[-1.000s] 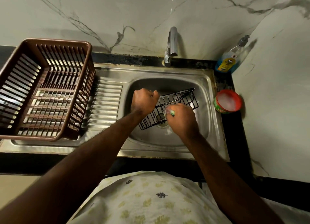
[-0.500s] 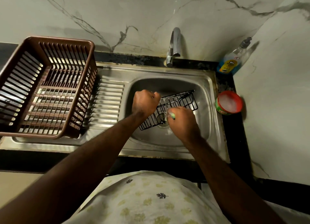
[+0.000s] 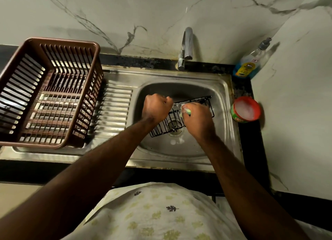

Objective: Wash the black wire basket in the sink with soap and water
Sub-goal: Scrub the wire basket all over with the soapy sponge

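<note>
**Wire basket held and scrubbed over the drain**

Both forearms stretched forward and down into the sink (image 3: 179,161), converging just above the drain (image 3: 175,130).

Left hand (image 3: 157,107): up and left of the drain, back of the hand upward, knuckles bunched into a tight fist. Curled around the far-left rim of the black wire basket (image 3: 166,129), with the fingertips hidden under the hand.

Right hand (image 3: 198,121): up and right of the drain, wrist bent down, fingers folded in and pinching a green-and-white scrubber (image 3: 185,112). Scrubber poking out at the thumb side and pressed against the basket's wires, close beside the left fist.

Basket tilted, lying across the bowl directly over the drain. Near-left corner down beside the drain, far-right end raised up and right of it. Left grip on the long rim, scrubbing hand on top of the middle of the mesh, so most of the basket's centre covered by the two hands. White foam on the wires between the hands. A small patch of suds (image 3: 173,142) on the steel just below the drain.

Count: two hands, one wire basket, one scrubber.

Also one of each:
- tap (image 3: 186,45), straight beyond the drain
- brown plastic crate (image 3: 98,47), far left of the drain on the ribbed drainboard
- soap bottle (image 3: 250,65) with blue liquid, up and far right of the drain, in the corner
- red-rimmed tub (image 3: 246,110) with white foam, right of the drain on the black counter edge
</note>
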### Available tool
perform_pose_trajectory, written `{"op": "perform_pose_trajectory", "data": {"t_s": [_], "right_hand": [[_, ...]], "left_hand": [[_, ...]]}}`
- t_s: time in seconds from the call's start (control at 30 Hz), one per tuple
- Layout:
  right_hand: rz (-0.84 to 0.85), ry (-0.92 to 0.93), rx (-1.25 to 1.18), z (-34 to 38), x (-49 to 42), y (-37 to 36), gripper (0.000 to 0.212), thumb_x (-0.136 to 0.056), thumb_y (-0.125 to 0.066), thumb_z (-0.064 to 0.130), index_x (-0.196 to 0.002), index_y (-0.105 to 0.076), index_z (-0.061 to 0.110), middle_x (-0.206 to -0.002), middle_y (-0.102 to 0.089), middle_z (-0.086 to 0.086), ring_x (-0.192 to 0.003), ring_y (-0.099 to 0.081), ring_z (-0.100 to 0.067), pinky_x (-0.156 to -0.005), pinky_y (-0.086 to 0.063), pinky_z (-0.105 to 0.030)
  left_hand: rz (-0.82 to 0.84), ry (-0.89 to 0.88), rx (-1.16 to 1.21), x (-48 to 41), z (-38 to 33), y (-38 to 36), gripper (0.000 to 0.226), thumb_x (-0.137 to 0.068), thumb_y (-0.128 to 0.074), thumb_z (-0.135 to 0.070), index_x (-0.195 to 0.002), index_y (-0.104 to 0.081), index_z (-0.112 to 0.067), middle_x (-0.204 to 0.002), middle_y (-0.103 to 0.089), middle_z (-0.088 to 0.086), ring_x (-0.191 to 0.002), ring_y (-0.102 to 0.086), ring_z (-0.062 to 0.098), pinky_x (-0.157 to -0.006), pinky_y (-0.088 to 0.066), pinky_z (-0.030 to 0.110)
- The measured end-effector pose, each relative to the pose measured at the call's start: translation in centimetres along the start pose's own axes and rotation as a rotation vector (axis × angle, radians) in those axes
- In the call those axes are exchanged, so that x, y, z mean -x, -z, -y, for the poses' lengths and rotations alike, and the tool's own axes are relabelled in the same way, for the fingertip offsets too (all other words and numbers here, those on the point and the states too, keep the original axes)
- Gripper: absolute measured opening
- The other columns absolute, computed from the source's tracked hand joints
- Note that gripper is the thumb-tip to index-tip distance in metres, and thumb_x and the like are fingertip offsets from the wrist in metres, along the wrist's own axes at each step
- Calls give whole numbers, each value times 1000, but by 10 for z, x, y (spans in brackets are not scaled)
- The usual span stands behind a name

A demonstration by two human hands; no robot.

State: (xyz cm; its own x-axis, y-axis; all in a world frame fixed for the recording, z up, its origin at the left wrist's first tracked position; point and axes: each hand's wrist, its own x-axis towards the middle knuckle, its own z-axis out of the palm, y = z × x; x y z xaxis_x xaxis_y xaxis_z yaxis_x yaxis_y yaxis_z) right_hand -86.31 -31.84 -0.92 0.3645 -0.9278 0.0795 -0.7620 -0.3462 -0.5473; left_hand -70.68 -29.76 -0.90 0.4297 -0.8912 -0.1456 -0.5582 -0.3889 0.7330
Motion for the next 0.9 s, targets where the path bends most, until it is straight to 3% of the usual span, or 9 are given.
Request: {"op": "perform_pose_trajectory", "data": {"t_s": [0.17,0.27,0.43,0.6,0.73,0.8,0.9], "right_hand": [[83,-1,11,-11,22,0,12,-92,-63,10,-88,-74,7,-82,-72,-6,-71,-66,-18,-63,-57,-32],[97,8,11,-12,19,3,11,-91,-65,10,-89,-75,9,-80,-72,-3,-69,-64,-14,-56,-45,-17],[52,4,2,-2,-6,1,10,-94,-66,14,-93,-74,8,-85,-74,-6,-75,-68,-19,-69,-58,-33],[95,-12,-5,-7,6,1,10,-94,-65,13,-94,-75,10,-83,-73,-3,-71,-66,-13,-67,-60,-33],[-8,-129,-212,-20,16,10,15,-88,-72,13,-103,-78,13,-91,-75,4,-74,-67,-2,-63,-50,-11],[-88,-265,-381,-26,14,16,16,-86,-74,16,-102,-78,20,-90,-75,10,-75,-69,2,-64,-53,-15],[-119,-462,-645,-30,9,22,18,-84,-71,19,-99,-78,25,-89,-78,8,-84,-73,-11,-71,-59,-30]], "left_hand": [[-13,69,18,-4,5,4,50,-98,-57,-24,-49,-51,-18,-45,-43,-7,-33,-35,5,-36,-28,11],[-7,37,15,-3,4,4,52,-99,-56,-23,-47,-51,-18,-44,-42,-7,-34,-36,5,-38,-29,12],[35,11,35,1,4,-5,51,-100,-57,-24,-49,-54,-16,-46,-46,-3,-40,-39,10,-45,-38,22],[7,45,22,-2,3,-2,49,-99,-58,-27,-51,-56,-15,-48,-48,-3,-43,-41,11,-46,-39,24],[1,47,45,-4,6,6,47,-100,-57,-26,-55,-58,-15,-50,-48,-2,-44,-42,11,-47,-39,24],[-10,43,65,-6,7,8,45,-101,-57,-25,-56,-59,-15,-51,-50,-2,-45,-44,11,-47,-42,25],[-22,28,82,-7,6,10,44,-100,-58,-23,-58,-61,-11,-51,-52,0,-47,-47,14,-52,-47,29]]}}
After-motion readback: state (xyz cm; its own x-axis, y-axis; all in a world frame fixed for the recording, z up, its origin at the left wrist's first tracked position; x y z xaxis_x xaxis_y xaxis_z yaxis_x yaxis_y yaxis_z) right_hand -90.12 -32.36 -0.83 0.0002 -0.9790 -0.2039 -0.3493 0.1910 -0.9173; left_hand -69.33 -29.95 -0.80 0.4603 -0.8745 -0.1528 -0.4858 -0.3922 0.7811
